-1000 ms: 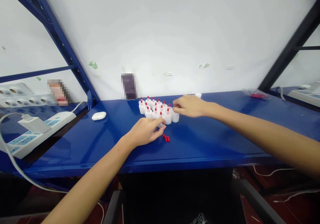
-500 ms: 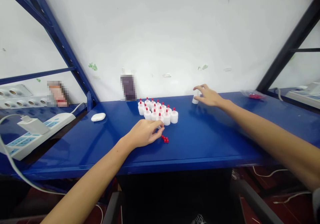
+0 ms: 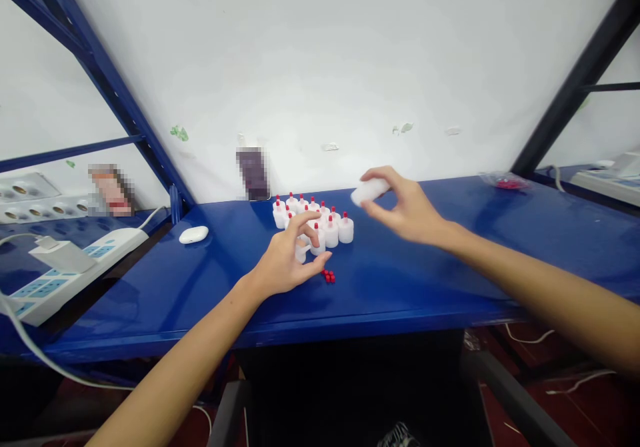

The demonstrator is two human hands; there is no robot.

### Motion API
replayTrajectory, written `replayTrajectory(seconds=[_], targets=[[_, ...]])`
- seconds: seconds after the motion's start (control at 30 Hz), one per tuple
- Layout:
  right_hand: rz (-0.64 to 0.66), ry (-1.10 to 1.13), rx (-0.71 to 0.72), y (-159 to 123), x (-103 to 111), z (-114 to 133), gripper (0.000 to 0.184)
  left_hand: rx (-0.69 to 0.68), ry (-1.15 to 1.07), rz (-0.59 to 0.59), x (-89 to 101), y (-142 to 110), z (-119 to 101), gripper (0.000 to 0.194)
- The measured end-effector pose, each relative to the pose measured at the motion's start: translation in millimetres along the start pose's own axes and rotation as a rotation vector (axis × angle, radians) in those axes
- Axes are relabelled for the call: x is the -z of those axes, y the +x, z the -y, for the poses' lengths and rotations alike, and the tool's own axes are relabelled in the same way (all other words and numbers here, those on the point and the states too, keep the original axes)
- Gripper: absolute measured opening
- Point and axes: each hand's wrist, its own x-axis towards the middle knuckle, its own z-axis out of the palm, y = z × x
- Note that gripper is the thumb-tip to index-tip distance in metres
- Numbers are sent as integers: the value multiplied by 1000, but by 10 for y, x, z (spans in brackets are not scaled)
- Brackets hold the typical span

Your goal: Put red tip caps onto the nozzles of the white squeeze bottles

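Note:
My left hand (image 3: 285,257) hovers at the front of the bottle group, thumb and index finger spread apart. Inside its curl sits a small white spouted piece (image 3: 301,252), partly hidden by the fingers, its thin spout pointing right. My right hand (image 3: 400,204) grips a white bottle (image 3: 369,191) between thumb and fingers, tilted above the table; no red cap shows on it. Several small white bottles with red caps (image 3: 345,228) stand upright close together, some behind my left fingers. Several loose red caps (image 3: 329,276) lie just below my left thumb.
The blue table (image 3: 425,280) ends at a white wall. A white earphone case (image 3: 194,234) lies to the left, near a white power strip (image 3: 80,270). A phone-like object (image 3: 253,174) leans on the wall. A clear bag with red pieces (image 3: 505,180) lies far right.
My right hand has gone right to a white bottle by the wall, then lifted and brought it back left, tilted. My left thumb and index finger have spread apart, showing the white piece.

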Motion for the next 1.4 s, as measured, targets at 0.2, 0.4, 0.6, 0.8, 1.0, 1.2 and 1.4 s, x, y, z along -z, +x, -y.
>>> replayTrajectory(seconds=[0.2,0.4,0.6,0.8,1.0,1.2,1.4], targets=[[91,220,246,-196,-358,650,33,-48,-85,-102,-30,-9,52,83],[219,209,230,-145,-566,699,32,-68,-20,-96,-9,-17,101,87],[288,103,229,-121,-572,781,51,-71,1,-173,15,15,54,72],[315,57,194,-89,-413,690,51,-34,91,-183,34,17,52,65],[307,232,197,-96,-396,561,41,-46,152,-159,37,17,69,56],[279,308,90,-41,-399,571,38,92,146,-71,45,6,62,70],[297,364,38,13,-288,531,21,42,165,-16,45,10,37,63]])
